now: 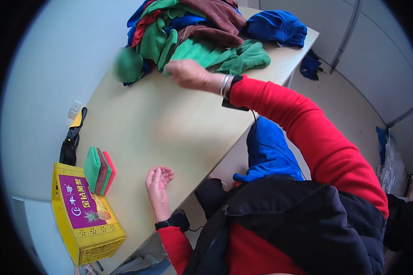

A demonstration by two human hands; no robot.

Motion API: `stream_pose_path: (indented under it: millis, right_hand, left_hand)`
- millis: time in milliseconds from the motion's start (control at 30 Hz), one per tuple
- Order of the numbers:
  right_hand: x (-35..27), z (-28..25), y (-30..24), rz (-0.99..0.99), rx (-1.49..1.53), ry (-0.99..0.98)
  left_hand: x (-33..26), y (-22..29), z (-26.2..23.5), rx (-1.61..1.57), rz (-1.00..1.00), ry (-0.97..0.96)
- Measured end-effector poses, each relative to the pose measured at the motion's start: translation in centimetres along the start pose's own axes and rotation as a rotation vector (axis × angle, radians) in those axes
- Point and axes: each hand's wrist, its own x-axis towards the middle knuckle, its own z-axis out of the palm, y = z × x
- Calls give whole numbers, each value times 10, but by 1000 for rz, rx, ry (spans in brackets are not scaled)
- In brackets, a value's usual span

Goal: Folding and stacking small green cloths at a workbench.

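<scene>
My right hand (189, 73) reaches out over the wooden table (160, 123) to a heap of cloths (188, 32) in green, brown, blue and red. Its fingers touch a green cloth (206, 54) at the heap's near edge; whether they grip it is unclear. My left hand (158, 183) rests palm up on the table near its front edge, fingers loosely curled, holding nothing. A small stack of folded cloths (99, 170), green, brown and red, stands on edge to the left of that hand.
A yellow cardboard box (85, 215) sits at the table's left corner beside the folded stack. A blue cloth (267, 151) lies on my lap. A dark blue cloth (311, 65) lies on the floor past the table's far end. A black strap (71, 144) hangs at the left edge.
</scene>
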Motion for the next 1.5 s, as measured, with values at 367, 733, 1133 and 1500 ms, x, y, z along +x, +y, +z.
stream_pose_path:
  millis: [367,733,1133,1500]
  right_hand:
    - [-46,41,-218,-185,731,-393]
    - [15,-36,-168,15,908,-440]
    - [118,-63,-129,-126,59,-134]
    - [129,-134,-143,-277,108,137]
  left_hand:
    - [-5,-1,7,166,173,134]
    - [-7,71,-78,880,322,63]
    - [-29,207,-50,1284,500,371]
    - [15,294,-78,1253,1039,697]
